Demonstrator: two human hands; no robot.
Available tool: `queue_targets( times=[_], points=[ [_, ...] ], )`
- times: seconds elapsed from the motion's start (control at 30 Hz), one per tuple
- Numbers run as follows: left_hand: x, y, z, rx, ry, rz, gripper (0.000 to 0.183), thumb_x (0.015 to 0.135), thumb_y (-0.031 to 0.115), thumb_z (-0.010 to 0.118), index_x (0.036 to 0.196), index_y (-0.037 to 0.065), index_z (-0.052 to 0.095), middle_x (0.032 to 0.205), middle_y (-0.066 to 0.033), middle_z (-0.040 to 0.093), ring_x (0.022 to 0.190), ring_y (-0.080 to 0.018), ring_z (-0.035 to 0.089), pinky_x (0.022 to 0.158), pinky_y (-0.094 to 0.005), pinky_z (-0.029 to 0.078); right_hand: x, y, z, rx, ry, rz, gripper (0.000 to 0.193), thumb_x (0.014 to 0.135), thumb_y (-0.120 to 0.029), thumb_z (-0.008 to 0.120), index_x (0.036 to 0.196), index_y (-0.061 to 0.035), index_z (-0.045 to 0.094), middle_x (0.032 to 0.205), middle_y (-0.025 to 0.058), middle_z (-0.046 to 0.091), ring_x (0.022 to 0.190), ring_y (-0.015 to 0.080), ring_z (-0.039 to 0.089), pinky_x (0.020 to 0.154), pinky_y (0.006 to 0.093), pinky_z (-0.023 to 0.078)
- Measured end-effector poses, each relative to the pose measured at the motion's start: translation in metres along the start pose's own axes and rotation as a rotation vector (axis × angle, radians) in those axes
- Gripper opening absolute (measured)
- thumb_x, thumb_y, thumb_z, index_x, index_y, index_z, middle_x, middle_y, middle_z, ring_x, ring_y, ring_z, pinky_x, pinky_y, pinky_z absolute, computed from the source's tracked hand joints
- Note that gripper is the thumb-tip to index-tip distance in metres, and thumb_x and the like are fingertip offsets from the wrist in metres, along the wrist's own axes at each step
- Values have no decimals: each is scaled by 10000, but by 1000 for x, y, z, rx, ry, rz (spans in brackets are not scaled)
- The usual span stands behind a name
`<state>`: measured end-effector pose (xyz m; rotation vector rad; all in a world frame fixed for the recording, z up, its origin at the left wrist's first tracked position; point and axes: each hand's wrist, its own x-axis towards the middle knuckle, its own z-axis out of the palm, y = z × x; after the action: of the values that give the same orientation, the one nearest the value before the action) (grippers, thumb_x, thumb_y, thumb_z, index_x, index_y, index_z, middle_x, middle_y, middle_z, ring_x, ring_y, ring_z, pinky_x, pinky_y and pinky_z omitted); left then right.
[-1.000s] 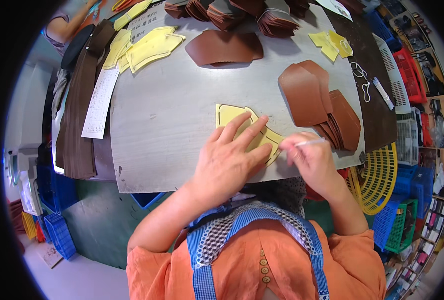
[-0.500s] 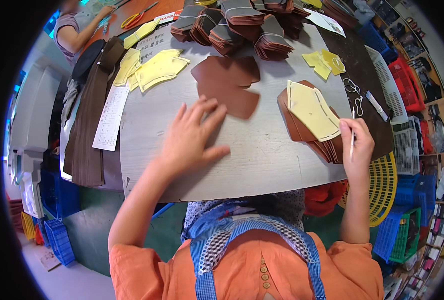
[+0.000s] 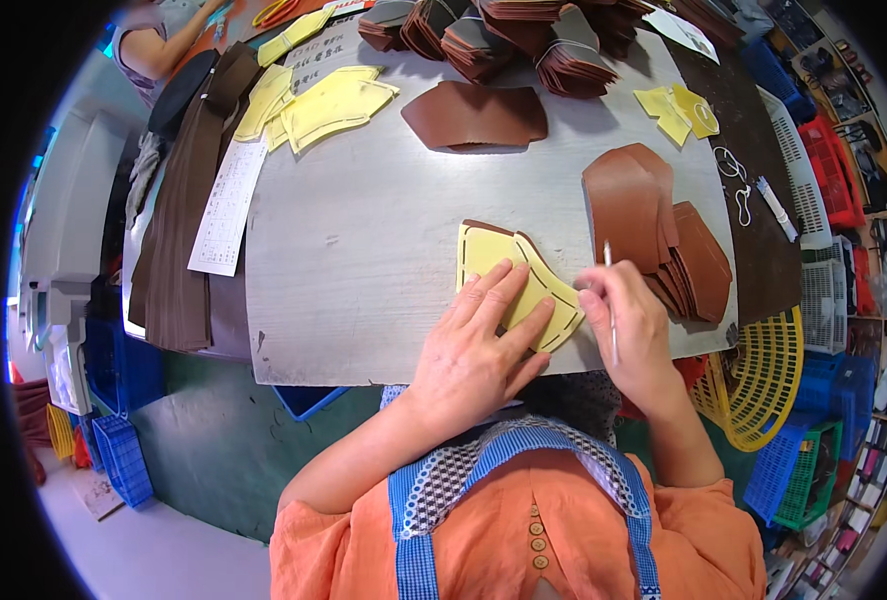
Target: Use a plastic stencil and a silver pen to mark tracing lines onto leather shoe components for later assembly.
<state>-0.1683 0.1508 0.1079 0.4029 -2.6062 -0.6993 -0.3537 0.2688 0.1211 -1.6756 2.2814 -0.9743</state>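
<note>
Single head-worn fisheye view, looking steeply down from above the person onto the grey counter (image 3: 364, 270); close range, edges bowed toward the rim.

A yellow template (image 3: 519, 275) lies flat near the front edge of the grey board, its outline angular at the far end and curving to a rounded tip on the right. It sits on a brown leather piece (image 3: 476, 228), of which only a thin strip shows along the far edge. A thin silver pen (image 3: 610, 300) stands nearly upright just right of the template's tip.
</note>
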Motion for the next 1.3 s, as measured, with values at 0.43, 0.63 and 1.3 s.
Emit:
queue_targets(
  times=[0.43,0.63,1.3],
  points=[
    [2,-6,-3,-22,-32,48,342,822,242,788,1122,84,746,1394,-279,534,1387,-454,497,1151,-566,413,101,-22,60,176,-156,-337,229,984,-245,641,922,-34,705,873,137,712,858,331,679,736,440,533],
    [-1,-7,1,36,-27,24,365,863,170,760,1221,135,698,1420,-219,534,1379,-417,521,1134,-552,437,81,-4,22,121,-131,-76,145,988,-158,619,912,-60,693,820,116,693,810,332,671,726,455,529],
    [79,-51,-25,-44,-143,193,785,623,309,944,1264,82,551,1247,-143,557,1215,-382,549,1112,-498,411,11,-4,5,223,-55,56,200,904,-100,762,1067,-17,684,973,181,696,806,357,696,719,419,540]
  ],
)
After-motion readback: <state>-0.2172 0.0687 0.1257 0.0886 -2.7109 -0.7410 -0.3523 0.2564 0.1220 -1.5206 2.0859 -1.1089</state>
